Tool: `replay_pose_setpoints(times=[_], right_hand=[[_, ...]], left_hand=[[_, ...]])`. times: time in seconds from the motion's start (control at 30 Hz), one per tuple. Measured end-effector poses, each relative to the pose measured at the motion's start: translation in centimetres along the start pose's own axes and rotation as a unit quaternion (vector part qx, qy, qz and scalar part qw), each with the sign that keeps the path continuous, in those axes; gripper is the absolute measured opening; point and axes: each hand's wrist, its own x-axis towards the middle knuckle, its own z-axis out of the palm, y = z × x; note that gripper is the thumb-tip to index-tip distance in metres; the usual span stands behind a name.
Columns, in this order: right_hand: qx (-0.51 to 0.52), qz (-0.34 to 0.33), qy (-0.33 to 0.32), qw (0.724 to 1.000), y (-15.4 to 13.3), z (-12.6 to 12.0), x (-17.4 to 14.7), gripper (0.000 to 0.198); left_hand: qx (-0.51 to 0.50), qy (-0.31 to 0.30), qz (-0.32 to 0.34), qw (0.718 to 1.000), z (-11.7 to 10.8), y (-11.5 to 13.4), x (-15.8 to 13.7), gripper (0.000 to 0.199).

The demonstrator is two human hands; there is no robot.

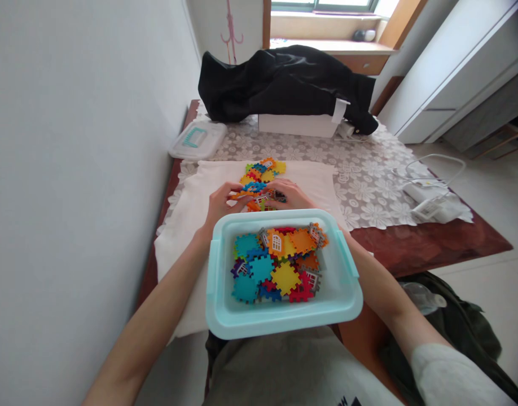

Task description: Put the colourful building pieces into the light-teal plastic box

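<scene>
Beyond the light-turquoise bin (219, 316), both hands meet at a cluster of colourful interlocking building tiles (254, 187) on the white cloth. My left hand (223, 203) is closed, its thumb and fingers pinching an orange tile at the cluster's left side. My right hand (290, 194) curls around the cluster's right side, where grey and white window tiles show; its fingers partly hide them. Behind the hands lie more tiles (267, 176) in yellow, orange and blue. Inside the bin are loose toothed tiles (285, 277) in turquoise, yellow, orange, red and blue.
A white cloth (187, 254) covers part of the lace tablecloth (369, 186). The bin's lid (198, 140) lies at the back left by the wall. Black fabric (284, 84) drapes over a white box (297, 125). A white device with a cable (430, 197) sits at right.
</scene>
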Motion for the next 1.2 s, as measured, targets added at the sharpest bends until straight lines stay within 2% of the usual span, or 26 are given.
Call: replay_pose_setpoints(times=[0.17,0.27,0.4,0.53,0.67,1.0,1.2], right_hand=[[0.01,0.013,0.017,1.0,-0.6,0.5,0.0,0.045],[0.036,0.005,0.009,0.999,-1.2,0.7,0.1,0.036],[0.061,-0.008,0.018,0.998,-1.6,0.9,0.3,0.034],[0.063,-0.021,0.01,0.998,-1.5,1.0,0.5,0.037],[0.054,-0.007,-0.002,0.999,-1.3,0.9,0.5,0.04],[0.074,0.045,0.013,0.996,-1.8,0.8,0.4,0.036],[0.085,0.082,0.006,0.993,-3.0,0.5,0.8,0.036]], left_hand=[[0.014,-0.001,0.035,0.999,0.1,0.0,-0.2,0.047],[0.004,-0.014,0.062,0.998,0.1,0.1,-0.4,0.049],[-0.009,-0.033,0.115,0.993,0.3,0.1,-0.5,0.045],[0.005,-0.043,0.14,0.989,0.3,0.1,-0.5,0.042],[0.013,-0.045,0.172,0.984,0.3,0.2,-0.6,0.032],[0.007,-0.064,0.179,0.982,0.3,0.5,-0.5,0.027],[0.017,-0.02,0.119,0.993,0.6,0.1,-0.5,0.042]])
